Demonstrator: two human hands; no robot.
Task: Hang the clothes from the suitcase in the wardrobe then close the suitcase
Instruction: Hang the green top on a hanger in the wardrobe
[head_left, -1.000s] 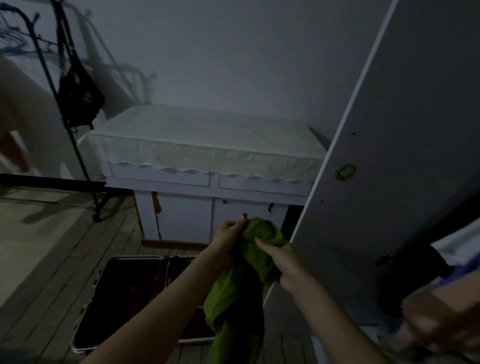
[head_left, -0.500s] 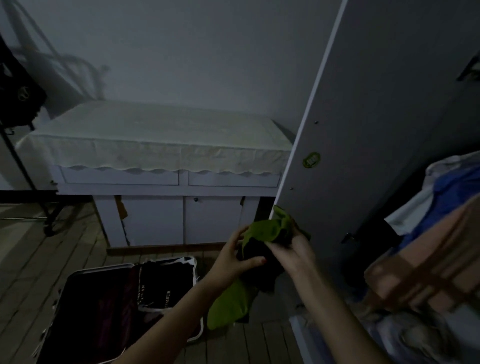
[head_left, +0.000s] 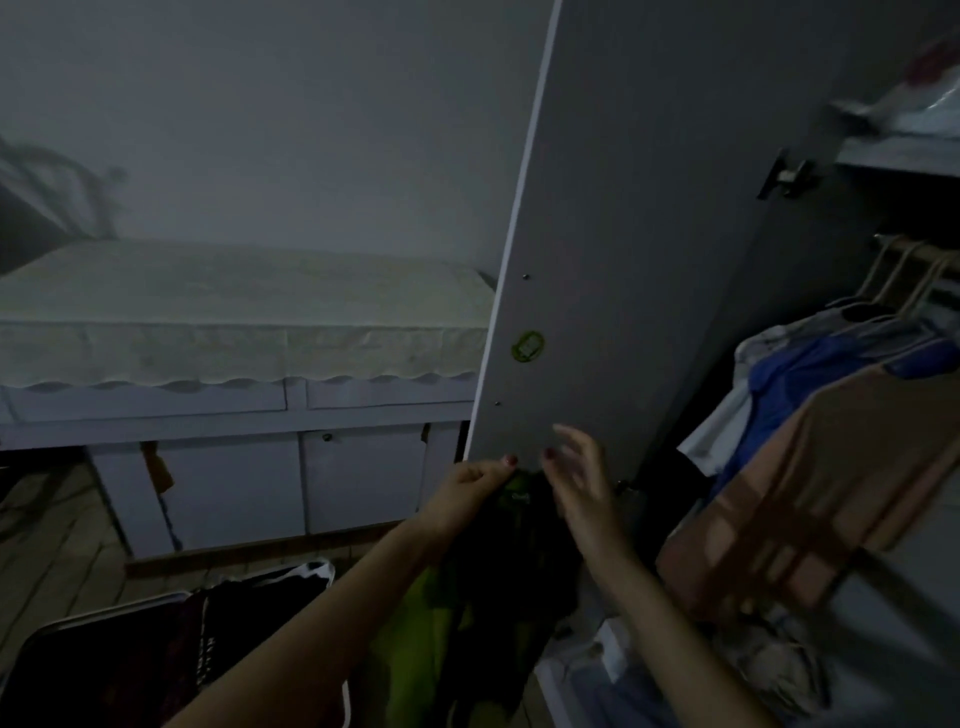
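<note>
A green garment (head_left: 415, 639) hangs down in front of me, its top dark in the shade. My left hand (head_left: 470, 488) pinches its upper edge. Just to the right, my right hand (head_left: 582, 483) is lifted off the cloth, fingers spread and blurred, holding nothing. The open suitcase (head_left: 104, 654) lies on the floor at the lower left with dark clothes inside. The wardrobe's open door (head_left: 623, 249) stands right behind my hands. Inside the wardrobe, clothes hang on wooden hangers (head_left: 904, 280) from a rail at the right.
A white cabinet (head_left: 249, 467) with a pale cloth cover stands against the back wall. A peach shirt (head_left: 810, 499) and a blue garment (head_left: 789, 379) hang in the wardrobe. A shelf (head_left: 898, 150) with items sits above the rail. More clothes pile at the wardrobe's bottom.
My view has swung right toward the wardrobe. My right hand has let go of the green garment and opened; my left hand still holds it, now higher against the door.
</note>
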